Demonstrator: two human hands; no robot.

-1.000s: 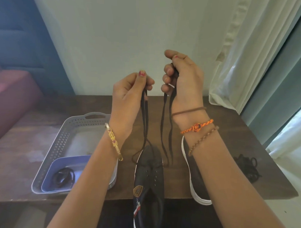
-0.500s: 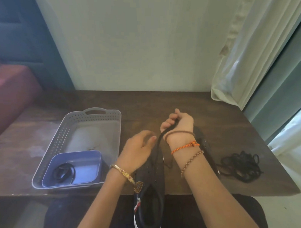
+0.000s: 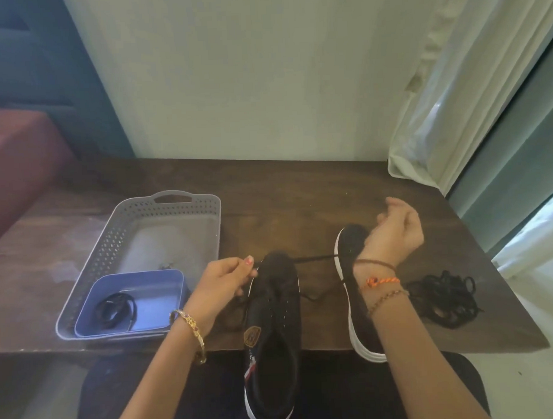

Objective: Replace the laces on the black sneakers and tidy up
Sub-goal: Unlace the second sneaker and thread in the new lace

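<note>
Black sneaker [image 3: 272, 319] lies lengthwise at table's near edge, toe pointing away, heel hanging off over the lap. A dark lace [image 3: 314, 258] runs from its front eyelets out to both sides. Left hand [image 3: 223, 281] sits just left of the toe, thumb & fingers pinched together on one lace end. Other end stretches right, across the gap, toward right hand [image 3: 395, 233]; that hand is raised w/ fingers curled, but whether it actually grips the lace can't be told, the strand disappears behind the wrist. Second sneaker [image 3: 353, 288] lies just right of the first, on its side, white sole edge showing, partly under the right forearm. Further right, a loose heap of black laces [image 3: 444, 297] on the wooden table [image 3: 299, 193]. On the left, a grey perforated basket [image 3: 137, 214] holds a blue tub [image 3: 152, 285] in its near end, w/ a coiled black lace [image 3: 115, 309] inside the tub. White curtain [image 3: 453, 93] hangs at far right.
</note>
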